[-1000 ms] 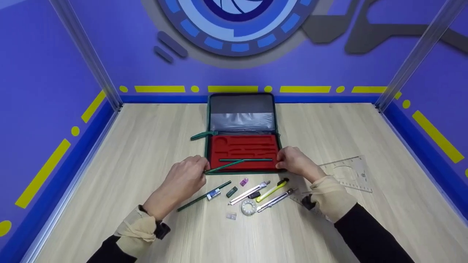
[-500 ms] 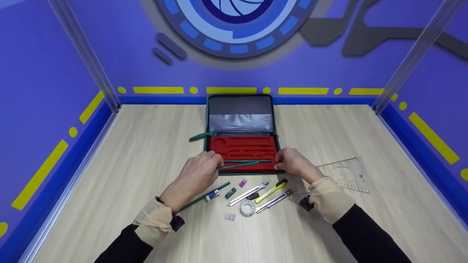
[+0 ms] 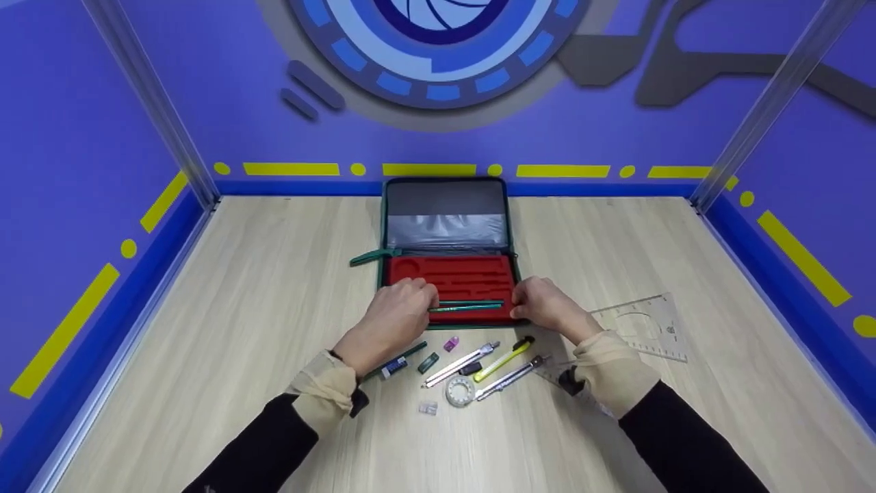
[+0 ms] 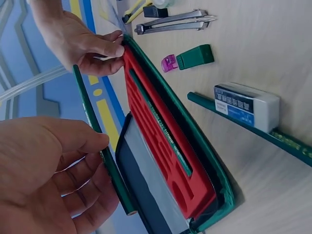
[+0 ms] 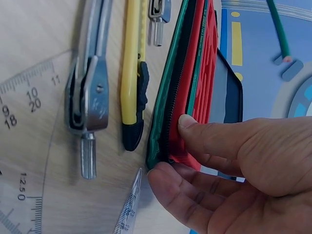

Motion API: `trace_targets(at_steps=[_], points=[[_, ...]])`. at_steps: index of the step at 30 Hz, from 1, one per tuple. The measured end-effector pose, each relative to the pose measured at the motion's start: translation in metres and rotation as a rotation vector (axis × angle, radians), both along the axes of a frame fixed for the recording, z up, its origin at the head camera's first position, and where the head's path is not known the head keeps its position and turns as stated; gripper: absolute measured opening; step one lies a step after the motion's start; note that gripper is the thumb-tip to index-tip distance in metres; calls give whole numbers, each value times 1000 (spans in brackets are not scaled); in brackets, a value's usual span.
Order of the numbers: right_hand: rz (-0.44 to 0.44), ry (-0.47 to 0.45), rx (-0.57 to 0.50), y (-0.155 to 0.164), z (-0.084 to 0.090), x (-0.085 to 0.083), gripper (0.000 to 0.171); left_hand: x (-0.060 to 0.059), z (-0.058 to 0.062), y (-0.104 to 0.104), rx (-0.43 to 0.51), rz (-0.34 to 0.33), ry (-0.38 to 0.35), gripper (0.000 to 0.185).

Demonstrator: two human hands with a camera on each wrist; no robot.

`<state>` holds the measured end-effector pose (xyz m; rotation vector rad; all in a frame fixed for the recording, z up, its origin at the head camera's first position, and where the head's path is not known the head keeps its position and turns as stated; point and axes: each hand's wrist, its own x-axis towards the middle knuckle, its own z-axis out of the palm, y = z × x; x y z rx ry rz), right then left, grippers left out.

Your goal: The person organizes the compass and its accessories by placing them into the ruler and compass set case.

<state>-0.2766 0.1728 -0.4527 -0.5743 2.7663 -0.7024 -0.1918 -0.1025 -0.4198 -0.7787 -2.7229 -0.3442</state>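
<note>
A green zip case point(image 3: 381, 274) lies open on the wooden table, with a red foam insert point(image 3: 448, 277) facing up. One green pencil point(image 3: 472, 302) lies in a slot of the insert. My left hand point(image 3: 431, 306) pinches a second green pencil point(image 3: 465, 309) and holds it level just over the insert's front edge. In the left wrist view this pencil point(image 4: 100, 146) runs between thumb and fingers, above the insert point(image 4: 161, 156). My right hand point(image 3: 518, 301) pinches the case's front right corner, thumb on the red foam point(image 5: 187, 105) and fingers under the green edge point(image 5: 165, 97).
In front of the case lie a third green pencil point(image 3: 404, 356), a white eraser point(image 3: 394, 367), a green sharpener point(image 3: 429, 362), a yellow cutter point(image 3: 505, 358), a metal compass point(image 3: 513, 376) and a tape roll point(image 3: 460, 392). A clear ruler point(image 3: 643, 327) lies at the right. Purple walls enclose the table.
My left hand has carried the green pencil right and forward, from the case's front left corner to over the insert, and levelled it. The right hand has stayed on the corner.
</note>
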Motion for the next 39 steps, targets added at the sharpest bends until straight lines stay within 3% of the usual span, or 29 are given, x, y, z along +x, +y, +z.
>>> trace_targets(at_steps=[11, 23, 39], points=[[-27, -39, 14, -1, 2, 1, 11, -19, -8, 19, -53, 29, -84, 15], [-36, -14, 27, -2, 0, 0, 11, -42, -18, 20, -93, 95, -103, 18], [-45, -13, 7, -3, -1, 2, 10, -53, -29, 27, -79, 94, -160, 21]])
